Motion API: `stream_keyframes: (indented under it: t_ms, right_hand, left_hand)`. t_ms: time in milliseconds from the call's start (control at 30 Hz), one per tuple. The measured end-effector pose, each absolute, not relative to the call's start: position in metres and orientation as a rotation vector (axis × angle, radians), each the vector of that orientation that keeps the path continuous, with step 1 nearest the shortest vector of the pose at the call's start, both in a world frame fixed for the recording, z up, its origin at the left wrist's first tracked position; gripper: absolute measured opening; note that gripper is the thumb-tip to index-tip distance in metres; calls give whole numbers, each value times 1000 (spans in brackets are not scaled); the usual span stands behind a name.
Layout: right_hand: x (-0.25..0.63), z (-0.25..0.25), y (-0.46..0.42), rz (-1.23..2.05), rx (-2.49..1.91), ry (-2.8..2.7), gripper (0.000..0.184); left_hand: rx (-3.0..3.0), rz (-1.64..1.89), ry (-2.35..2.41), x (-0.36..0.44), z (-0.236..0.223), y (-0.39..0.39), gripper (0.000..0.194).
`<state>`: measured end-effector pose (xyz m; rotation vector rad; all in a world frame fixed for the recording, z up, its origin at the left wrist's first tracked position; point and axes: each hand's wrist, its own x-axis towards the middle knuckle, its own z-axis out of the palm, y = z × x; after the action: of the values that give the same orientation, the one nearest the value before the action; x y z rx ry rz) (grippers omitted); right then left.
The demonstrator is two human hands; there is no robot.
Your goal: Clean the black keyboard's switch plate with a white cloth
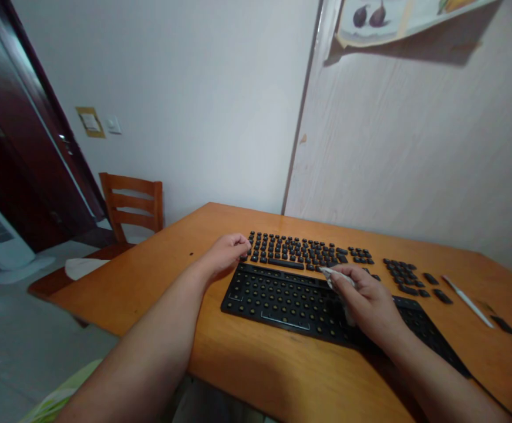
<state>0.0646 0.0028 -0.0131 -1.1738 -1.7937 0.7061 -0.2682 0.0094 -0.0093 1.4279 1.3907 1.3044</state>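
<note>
A black keyboard base (278,296) with its keycaps off lies on the wooden table, rows of bare switches showing. Behind it, loose black keycaps (291,249) are laid out in keyboard order, the spacebar (285,264) at their front. My left hand (229,251) is closed at the left end of these rows, its fingertips against the outermost keycaps; whether one is pinched there I cannot make out. Over the base, my right hand (366,296) grips a crumpled white tissue (337,278) between thumb and fingers. The hand hides part of the base.
At the right of the table (150,282) lie more keycaps (399,273), a white pen-like stick (470,301) and a small dark piece (504,325). A cable leaves the base's right corner. A wooden chair (135,202) stands at the left. The wall (221,117) is behind.
</note>
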Motion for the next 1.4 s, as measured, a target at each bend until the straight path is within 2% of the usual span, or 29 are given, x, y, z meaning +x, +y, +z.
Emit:
stream_keyframes:
  t_ms: [467, 767, 1167, 1400]
  right_hand:
    - [50, 5, -8, 632, -1287, -2041, 33]
    - [18, 22, 18, 621, -1164, -2249, 26]
    - [-71, 18, 47, 504, -1003, -2516, 17]
    - [-101, 19, 52, 406, -862, -2707, 20]
  left_hand:
    - [1571, 901, 1414, -289, -9, 2, 14]
    - [1512, 698, 1370, -298, -13, 4, 10]
    - [1554, 589, 1334, -299, -8, 4, 21]
    - [1593, 576, 1260, -299, -9, 6, 13]
